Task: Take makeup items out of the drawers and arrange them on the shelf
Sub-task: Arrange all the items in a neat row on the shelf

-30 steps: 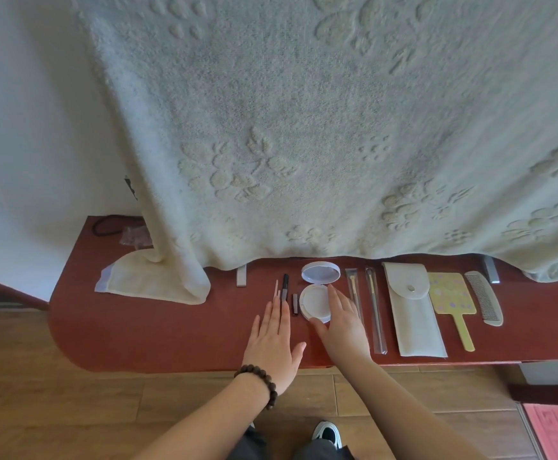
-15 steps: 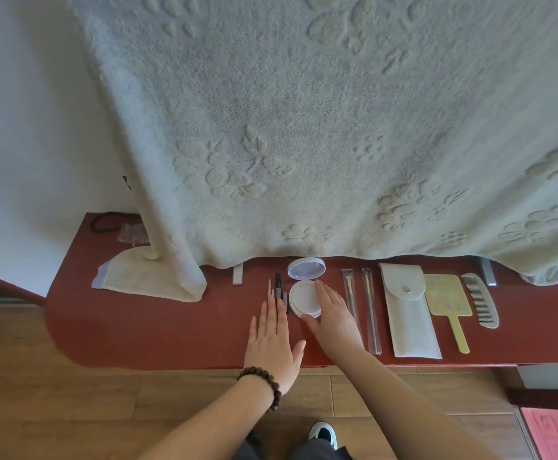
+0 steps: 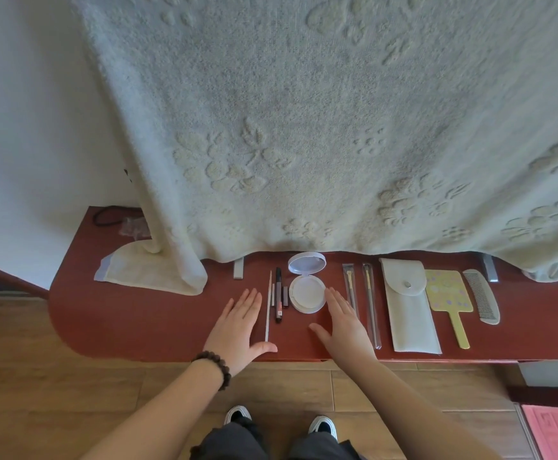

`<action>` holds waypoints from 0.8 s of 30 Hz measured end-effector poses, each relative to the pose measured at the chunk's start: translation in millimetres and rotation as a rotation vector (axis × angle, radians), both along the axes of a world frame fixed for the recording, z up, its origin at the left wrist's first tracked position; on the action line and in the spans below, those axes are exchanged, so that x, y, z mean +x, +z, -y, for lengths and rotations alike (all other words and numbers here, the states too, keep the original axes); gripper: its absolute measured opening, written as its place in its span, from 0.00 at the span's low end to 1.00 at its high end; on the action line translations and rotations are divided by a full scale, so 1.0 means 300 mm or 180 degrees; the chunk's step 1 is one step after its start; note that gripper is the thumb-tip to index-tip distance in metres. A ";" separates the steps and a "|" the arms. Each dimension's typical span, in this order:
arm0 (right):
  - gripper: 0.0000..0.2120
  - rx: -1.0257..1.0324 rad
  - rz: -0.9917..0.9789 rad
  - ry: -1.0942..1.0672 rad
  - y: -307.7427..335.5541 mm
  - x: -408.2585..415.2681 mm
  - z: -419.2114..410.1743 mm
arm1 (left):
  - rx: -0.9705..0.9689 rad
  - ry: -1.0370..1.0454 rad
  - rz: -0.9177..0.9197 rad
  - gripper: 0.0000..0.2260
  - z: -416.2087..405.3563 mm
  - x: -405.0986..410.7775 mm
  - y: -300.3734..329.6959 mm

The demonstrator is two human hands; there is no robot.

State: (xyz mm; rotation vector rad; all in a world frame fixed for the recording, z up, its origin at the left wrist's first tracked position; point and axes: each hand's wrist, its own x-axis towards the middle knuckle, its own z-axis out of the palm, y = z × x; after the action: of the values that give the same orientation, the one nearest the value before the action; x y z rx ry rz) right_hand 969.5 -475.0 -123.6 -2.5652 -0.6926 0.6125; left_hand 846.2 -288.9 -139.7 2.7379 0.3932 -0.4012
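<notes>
- Left grip, a bare hand with a dark beaded bracelet on the wrist, lies flat on the red-brown wooden shelf, fingers straight and together, thumb out to the side, holding nothing.
- Right grip lies flat on the shelf too, fingers straight, thumb spread, holding nothing; its fingertips are just beside the compact's right edge.
- At the far left of the shelf a cream towel corner is folded onto the wood, under the large cream flower-embossed towel that hangs over the back.
- Just right of the left grip lie a thin white stick, a black pen-shaped liner and a short dark tube, side by side.
- Between the grips sits a round white powder compact, its lid open and standing toward the towel.
- Right of the right grip lie two slim brushes in clear sleeves.
- Then come a white fabric pouch with a snap flap, a yellow patterned hand mirror and a grey curved comb.
</notes>
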 end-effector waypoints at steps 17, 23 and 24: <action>0.37 -0.0039 -0.0085 -0.0061 0.008 0.001 -0.004 | 0.0302 0.0230 0.0029 0.61 0.043 0.034 -0.027; 0.35 0.0084 0.0199 -0.0240 0.032 0.027 0.028 | 0.0240 0.0238 -0.0195 0.59 0.052 0.034 0.001; 0.34 0.0080 0.0282 -0.0284 0.037 0.036 0.040 | 0.0273 0.0261 -0.0197 0.57 0.061 0.034 0.003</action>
State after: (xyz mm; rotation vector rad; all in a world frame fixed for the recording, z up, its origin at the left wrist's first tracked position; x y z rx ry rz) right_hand 980.4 -487.1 -112.7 -2.5968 -0.6069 0.4611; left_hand 856.5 -307.1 -138.8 2.7860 0.5488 -0.4581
